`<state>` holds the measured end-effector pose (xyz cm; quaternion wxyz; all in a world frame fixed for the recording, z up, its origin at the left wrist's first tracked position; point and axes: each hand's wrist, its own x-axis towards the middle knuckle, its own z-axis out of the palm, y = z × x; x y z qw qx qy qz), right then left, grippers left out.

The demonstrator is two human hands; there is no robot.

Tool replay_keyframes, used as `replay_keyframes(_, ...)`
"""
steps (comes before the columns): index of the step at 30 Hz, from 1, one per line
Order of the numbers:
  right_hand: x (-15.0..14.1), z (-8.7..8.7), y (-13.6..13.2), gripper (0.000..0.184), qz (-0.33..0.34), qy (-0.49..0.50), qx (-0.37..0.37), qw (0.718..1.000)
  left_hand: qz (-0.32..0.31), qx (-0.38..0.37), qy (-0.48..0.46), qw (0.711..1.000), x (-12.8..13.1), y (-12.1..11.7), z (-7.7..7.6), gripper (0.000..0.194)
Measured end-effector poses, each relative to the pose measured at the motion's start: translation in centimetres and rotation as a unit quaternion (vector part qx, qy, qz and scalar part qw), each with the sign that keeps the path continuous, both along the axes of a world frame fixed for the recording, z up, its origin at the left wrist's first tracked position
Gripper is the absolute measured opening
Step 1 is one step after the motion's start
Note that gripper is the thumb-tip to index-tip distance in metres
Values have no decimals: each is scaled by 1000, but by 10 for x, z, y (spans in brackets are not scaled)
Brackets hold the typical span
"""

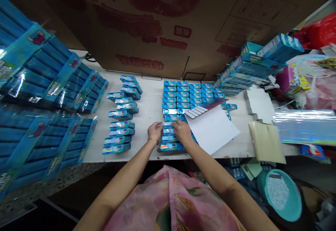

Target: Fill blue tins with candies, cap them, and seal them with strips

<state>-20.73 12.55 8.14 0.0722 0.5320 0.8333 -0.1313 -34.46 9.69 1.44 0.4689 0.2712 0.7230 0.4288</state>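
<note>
Two bare hands meet at the near end of the tin block [178,99]: the left hand [154,130], fingers pressed together and empty, just beside it; the right hand [182,131], fingers together over a tin [171,117], any pinch hidden. The glossy blue tins lie in tight rows. A white card [212,129] lies right of the block, a looser tin column [122,119] left, shrink-wrapped packs [44,77] beyond it.

**My work spot, boxed in w/ cardboard**
Big brown cardboard box [157,24] w/ red print stands right behind my white table [149,119]. Speckled stone ledge [49,185] runs along lower left. Teal plastic tub [278,197] sits low on my right, red plastic bag [317,31] up top right. Dark under table, tabletop well lit.
</note>
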Motion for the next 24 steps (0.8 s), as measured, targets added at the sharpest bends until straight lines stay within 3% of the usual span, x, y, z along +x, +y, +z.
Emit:
replay_keyframes(2, 2, 1, -3, 40, 57, -25, -2, 998, -47, 10, 43, 998, -4, -3, 3, 25)
replay_keyframes(5, 5, 4, -7, 42, 65, -41, -8, 997, -122, 25, 150, 981, -10, -2, 15, 29)
replay_keyframes(8, 20, 20, -3, 35, 71, 15, 2, 997, -122, 83, 213, 966, -5, 10, 36, 29)
replay_keyframes(11, 51, 47, 13, 36, 13, 114, 120, 986, -134, 191, 184, 955, 22, 37, 60, 27)
replay_keyframes(14, 86, 65, 38, 37, -79, 120, 215, 966, -161, 199, 142, 956, 62, 75, 77, 25)
replay_keyframes(16, 107, 63, 49, 34, -100, 78, 196, 972, -200, 146, 133, 960, 86, 100, 79, 28)
replay_keyframes(19, 130, 45, 50, 32, -87, 38, 130, 987, -271, 55, 131, 952, 112, 127, 71, 35)
replay_keyframes(24, 151, 25, 48, 31, -57, 53, 89, 993, -306, 44, 138, 941, 134, 133, 55, 22)
